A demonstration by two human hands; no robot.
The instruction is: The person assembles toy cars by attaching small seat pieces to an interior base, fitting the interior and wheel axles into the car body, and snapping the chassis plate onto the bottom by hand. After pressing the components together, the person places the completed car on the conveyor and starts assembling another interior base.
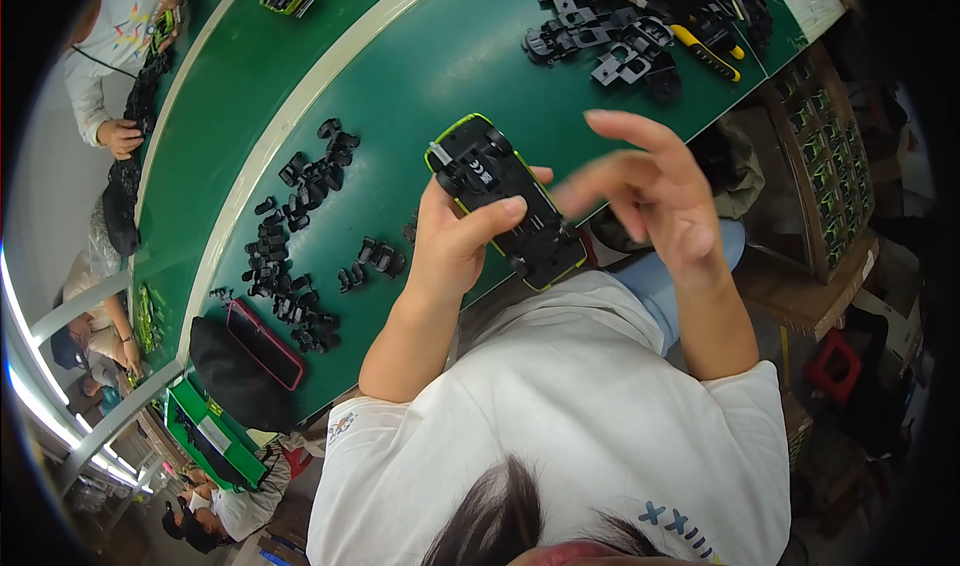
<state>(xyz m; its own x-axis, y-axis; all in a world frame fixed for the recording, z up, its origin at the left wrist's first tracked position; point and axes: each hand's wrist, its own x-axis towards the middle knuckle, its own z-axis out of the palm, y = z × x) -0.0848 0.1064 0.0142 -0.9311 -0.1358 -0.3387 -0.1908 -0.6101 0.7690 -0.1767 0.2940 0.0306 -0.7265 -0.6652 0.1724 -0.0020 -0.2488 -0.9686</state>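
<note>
A long green workbench [440, 56] is filling most of the view, with a pale stripe [290, 116] running along its length. Beyond that stripe from the wearer, other people are sitting and working; one person's hand [120, 138] is resting near dark parts at the far edge.

Just above the bench's near edge, the left hand [450, 241] is gripping a toy car [505, 198] turned underside up, black chassis showing inside a lime green rim, thumb lying across the chassis and fingers wrapped beneath. The right hand [650, 191] is hovering just beside the car with fingers spread and loosely curled, holding nothing; it is blurring slightly.

On the bench to the left of the car, small black plastic parts [300, 236] are lying scattered. Near the bench's front left edge, a red-edged phone [265, 344] is lying beside a black cap [235, 376]. At the far right end, a pile of larger black pieces [640, 21] is sitting with a yellow-handled tool [705, 51].

The car is being held over the wearer's lap, off the bench; a loosening one-handed grip would likely be dropping it to the floor.
</note>
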